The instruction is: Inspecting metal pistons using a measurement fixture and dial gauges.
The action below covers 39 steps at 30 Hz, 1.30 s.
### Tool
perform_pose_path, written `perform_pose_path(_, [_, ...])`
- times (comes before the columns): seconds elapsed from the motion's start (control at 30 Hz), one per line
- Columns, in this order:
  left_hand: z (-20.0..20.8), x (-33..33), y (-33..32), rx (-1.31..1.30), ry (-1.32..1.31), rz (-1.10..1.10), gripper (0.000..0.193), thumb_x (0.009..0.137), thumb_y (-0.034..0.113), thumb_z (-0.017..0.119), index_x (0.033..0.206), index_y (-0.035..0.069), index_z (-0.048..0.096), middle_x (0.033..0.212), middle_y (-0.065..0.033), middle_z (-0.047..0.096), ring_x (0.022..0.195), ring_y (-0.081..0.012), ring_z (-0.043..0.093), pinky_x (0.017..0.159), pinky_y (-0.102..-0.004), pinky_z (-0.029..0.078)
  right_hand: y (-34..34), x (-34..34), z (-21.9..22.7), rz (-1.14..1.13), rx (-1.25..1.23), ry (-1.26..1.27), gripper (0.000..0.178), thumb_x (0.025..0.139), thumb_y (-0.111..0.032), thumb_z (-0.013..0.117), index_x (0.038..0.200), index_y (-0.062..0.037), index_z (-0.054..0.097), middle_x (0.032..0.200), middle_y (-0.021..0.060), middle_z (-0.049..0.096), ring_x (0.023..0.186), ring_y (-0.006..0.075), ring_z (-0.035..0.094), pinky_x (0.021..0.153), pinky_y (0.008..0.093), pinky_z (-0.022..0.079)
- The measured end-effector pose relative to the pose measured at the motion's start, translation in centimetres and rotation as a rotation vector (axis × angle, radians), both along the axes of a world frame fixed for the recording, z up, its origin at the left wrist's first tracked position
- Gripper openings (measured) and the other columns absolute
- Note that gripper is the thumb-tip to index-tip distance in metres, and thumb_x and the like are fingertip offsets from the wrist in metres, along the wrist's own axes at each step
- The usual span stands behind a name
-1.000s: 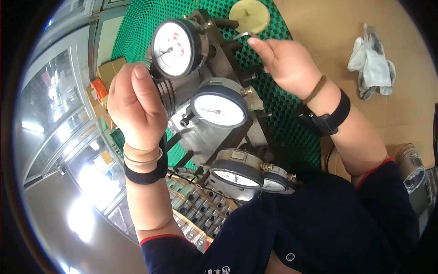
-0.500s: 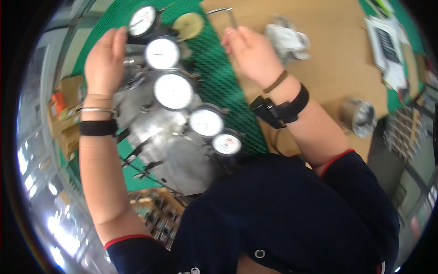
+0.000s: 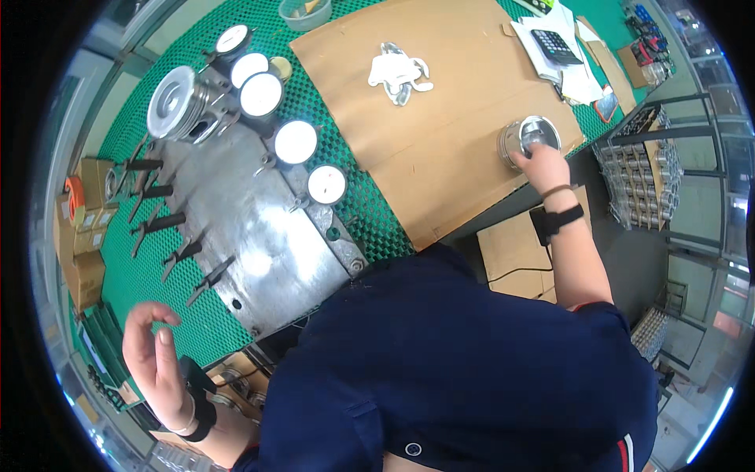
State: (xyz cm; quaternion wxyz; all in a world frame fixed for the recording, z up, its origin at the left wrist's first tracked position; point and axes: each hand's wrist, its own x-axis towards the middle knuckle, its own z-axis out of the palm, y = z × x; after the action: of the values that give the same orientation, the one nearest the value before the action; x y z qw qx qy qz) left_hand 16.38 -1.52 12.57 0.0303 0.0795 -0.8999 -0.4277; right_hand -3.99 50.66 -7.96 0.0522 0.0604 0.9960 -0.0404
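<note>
My right hand is closed on the rim of a metal piston at the right edge of the cardboard, its fingers reaching over the hollow end. At the near left my left hand hangs off the mat's edge with curved fingers apart and nothing in it. Another piston rests at the far end of a shiny steel plate. Along the plate's right side stand several round dial gauges; black metal arms line its left side.
White gloves or cloth lie on the cardboard sheet. Beyond are papers with a calculator and a clear tub. A rack of metal parts stands at the right, boxes at the left.
My left hand has come away from the gauges to the near left. My right hand has moved right onto the piston; the bent metal rod it held is out of sight. The view has shifted.
</note>
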Motion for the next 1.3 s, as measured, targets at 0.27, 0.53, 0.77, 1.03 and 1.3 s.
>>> perform_pose_path(0.27, [-3.3, 7.2, -0.3, 0.115, 0.019, 0.146, 0.009, 0.093, 0.003, 0.050, 0.099, -0.002, 0.054, 0.090, -0.0048, 0.053, 0.083, -0.0123, 0.051, 0.077, -0.0247, 0.041, -0.6, -2.7, -1.6, -0.006, 0.023, -0.169, 0.048, 0.081, -0.041, 0.057, 0.096, 0.0042, 0.067, 0.095, 0.0262, 0.065, 0.092, 0.0396, 0.062, 0.085, 0.0448, 0.048])
perform_pose_path(0.53, [-8.8, 7.8, 1.9, 0.276, -0.088, 0.001, 0.011, 0.085, 0.001, 0.061, 0.095, -0.001, 0.058, 0.081, -0.0048, 0.060, 0.078, -0.0122, 0.057, 0.073, -0.0253, 0.046, -2.7, 7.6, 5.7, -0.234, -1.548, -0.326, 0.045, 0.094, -0.032, 0.054, 0.122, 0.0035, 0.054, 0.104, 0.0105, 0.067, 0.086, 0.0215, 0.065, 0.075, 0.0350, 0.051])
perform_pose_path(0.77, [-10.6, 4.0, 6.8, 0.369, -0.107, -0.363, 0.089, 0.066, 0.013, 0.083, 0.137, 0.003, 0.030, 0.122, -0.0130, 0.050, 0.103, -0.0221, 0.054, 0.091, -0.0343, 0.046, -15.7, 13.2, 9.1, 0.197, -2.279, -0.610, 0.051, 0.096, -0.031, 0.051, 0.133, 0.0038, 0.042, 0.127, 0.0160, 0.056, 0.112, 0.0266, 0.058, 0.095, 0.0405, 0.046])
perform_pose_path(1.03, [-11.9, 5.6, 6.6, 0.466, 0.120, -0.296, 0.124, 0.060, 0.023, 0.088, 0.144, 0.000, 0.001, 0.141, -0.0228, 0.026, 0.131, -0.0308, 0.033, 0.109, -0.0394, 0.030, -22.9, 16.1, 6.8, 0.160, -2.061, -0.891, 0.046, 0.096, -0.028, 0.054, 0.130, 0.0029, 0.047, 0.113, 0.0096, 0.062, 0.099, 0.0183, 0.060, 0.086, 0.0318, 0.047])
perform_pose_path(1.3, [-10.8, 5.8, 3.3, 0.430, 0.113, -0.120, 0.103, 0.067, 0.029, 0.080, 0.142, -0.002, 0.016, 0.137, -0.0212, 0.032, 0.130, -0.0327, 0.032, 0.109, -0.0393, 0.027, -26.1, 15.2, 9.9, 0.802, -1.283, -0.814, 0.028, 0.087, -0.024, 0.068, 0.103, -0.0005, 0.068, 0.090, 0.0036, 0.067, 0.081, 0.0108, 0.059, 0.073, 0.0279, 0.047])
